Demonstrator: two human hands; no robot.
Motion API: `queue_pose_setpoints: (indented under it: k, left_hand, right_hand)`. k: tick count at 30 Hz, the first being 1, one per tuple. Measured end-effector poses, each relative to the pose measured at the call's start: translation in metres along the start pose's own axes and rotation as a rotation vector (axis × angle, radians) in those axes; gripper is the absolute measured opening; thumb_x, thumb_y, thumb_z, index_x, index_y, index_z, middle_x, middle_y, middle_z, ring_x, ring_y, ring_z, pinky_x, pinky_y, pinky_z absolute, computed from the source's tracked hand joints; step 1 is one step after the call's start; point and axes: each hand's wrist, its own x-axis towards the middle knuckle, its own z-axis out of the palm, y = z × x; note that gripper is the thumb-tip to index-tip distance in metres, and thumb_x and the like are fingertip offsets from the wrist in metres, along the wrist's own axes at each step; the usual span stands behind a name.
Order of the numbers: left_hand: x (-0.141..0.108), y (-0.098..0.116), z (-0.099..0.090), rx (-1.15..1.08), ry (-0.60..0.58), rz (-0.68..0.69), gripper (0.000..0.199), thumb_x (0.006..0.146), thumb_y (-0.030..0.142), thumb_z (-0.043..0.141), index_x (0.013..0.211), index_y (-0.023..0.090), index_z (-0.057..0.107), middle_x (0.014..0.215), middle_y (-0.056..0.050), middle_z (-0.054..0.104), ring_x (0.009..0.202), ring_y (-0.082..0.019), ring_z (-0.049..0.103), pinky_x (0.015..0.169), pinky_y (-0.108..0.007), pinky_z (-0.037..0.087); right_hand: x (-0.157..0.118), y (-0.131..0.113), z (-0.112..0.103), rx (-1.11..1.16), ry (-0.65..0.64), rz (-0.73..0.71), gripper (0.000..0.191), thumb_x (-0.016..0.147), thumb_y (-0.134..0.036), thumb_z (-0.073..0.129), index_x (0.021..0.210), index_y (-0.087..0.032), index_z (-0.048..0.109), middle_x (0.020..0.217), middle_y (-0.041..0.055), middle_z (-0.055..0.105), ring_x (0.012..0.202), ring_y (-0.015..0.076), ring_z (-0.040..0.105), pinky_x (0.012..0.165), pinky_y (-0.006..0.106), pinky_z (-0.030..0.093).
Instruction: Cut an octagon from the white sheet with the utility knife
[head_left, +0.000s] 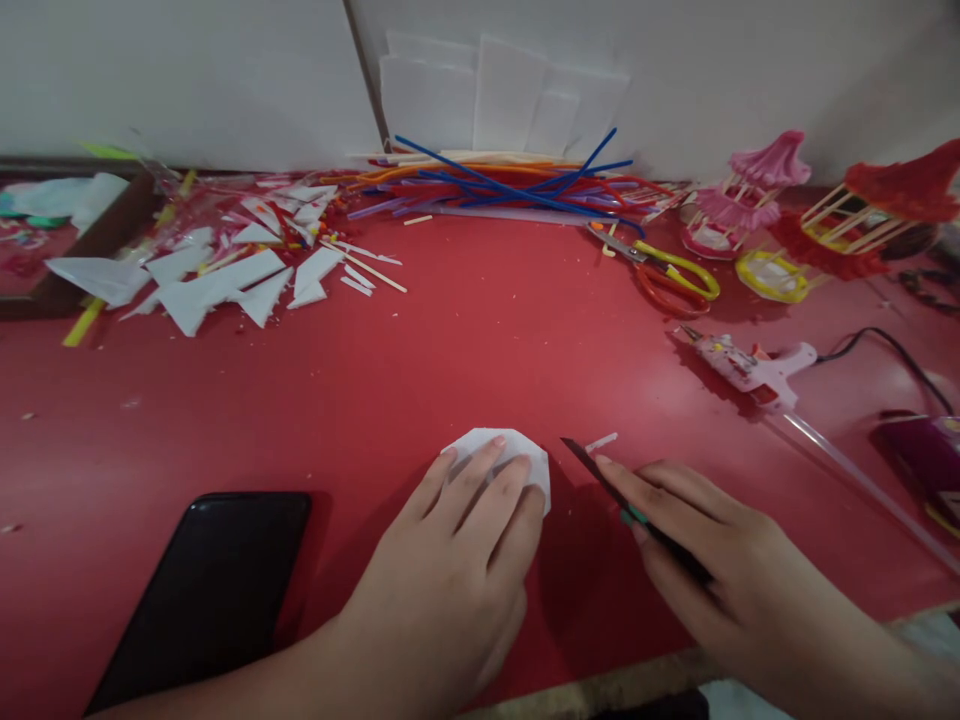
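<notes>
A red surface (pixel 480 330) runs up to a pale wall (pixel 187 80). Along the back lie bright pipe cleaners (pixel 517 190), and white scraps (pixel 217 285) are heaped at the left. On the right are scissors (pixel 679 285) with red and yellow handles, and a pink glue gun (pixel 772 375).

The biggest worry is probably the craft knife (pixel 609 490). Its tip points toward the side where the person's left hand (pixel 472 540) is, so a slip could nick a finger. The white many-sided piece (pixel 534 452) could also slide if the left hand pushes too lightly, and then a cut might go crooked. The bare red top might get scratched too, because no mat shows under the piece. If the glue gun is hot, an arm that swings too far right could bump it.

The white piece lies flat under the left hand's fingertips, with its far edge and right edge peeking out. Those fingers are a little apart and rest on top of it. The right hand (pixel 712 550) is wrapped around the knife, to the right of the piece and not touching it. A thin white strip (pixel 602 441) lies just beside the blade. A black phone (pixel 210 590) sits left of the left hand.
</notes>
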Motion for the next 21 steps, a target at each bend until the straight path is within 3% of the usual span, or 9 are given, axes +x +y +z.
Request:
queue_pose_setpoints:
  k: [5, 9, 14, 21]
  left_hand:
    - [0.003, -0.001, -0.001, -0.001, -0.011, -0.012, 0.049, 0.087, 0.019, 0.043, 0.133, 0.008, 0.056, 0.138, -0.014, 0.059, 0.129, -0.034, 0.053, 0.105, -0.053, 0.047]
    - [0.005, -0.002, -0.002, -0.013, 0.028, -0.063, 0.049, 0.087, 0.025, 0.047, 0.130, 0.003, 0.055, 0.136, -0.020, 0.059, 0.125, -0.035, 0.056, 0.101, -0.050, 0.051]
    - [0.006, -0.005, -0.002, -0.029, -0.019, -0.066, 0.050, 0.085, 0.022, 0.049, 0.130, 0.004, 0.056, 0.136, -0.019, 0.059, 0.124, -0.035, 0.056, 0.102, -0.050, 0.051]
    - [0.005, -0.008, -0.001, -0.018, -0.032, -0.046, 0.051, 0.083, 0.016, 0.048, 0.132, 0.005, 0.055, 0.136, -0.016, 0.060, 0.125, -0.034, 0.055, 0.104, -0.050, 0.050]
  right_hand:
    - [0.023, -0.013, 0.002, 0.048, -0.010, -0.066, 0.057, 0.091, -0.011, 0.040, 0.147, -0.022, 0.040, 0.130, 0.0097, 0.058, 0.114, 0.0212, 0.062, 0.095, 0.040, 0.056]
    - [0.036, -0.020, -0.001, 0.034, -0.071, -0.030, 0.054, 0.090, -0.012, 0.039, 0.142, -0.019, 0.048, 0.119, 0.0104, 0.061, 0.099, 0.0240, 0.067, 0.084, 0.046, 0.059]
    - [0.043, -0.024, -0.008, -0.018, -0.144, -0.049, 0.053, 0.091, -0.011, 0.037, 0.141, -0.017, 0.050, 0.112, 0.0115, 0.063, 0.099, 0.0235, 0.065, 0.086, 0.044, 0.057]
    - [0.047, -0.025, -0.013, -0.106, -0.143, -0.105, 0.046, 0.091, -0.010, 0.036, 0.128, -0.017, 0.062, 0.107, 0.0119, 0.066, 0.090, 0.0228, 0.065, 0.074, 0.040, 0.059]
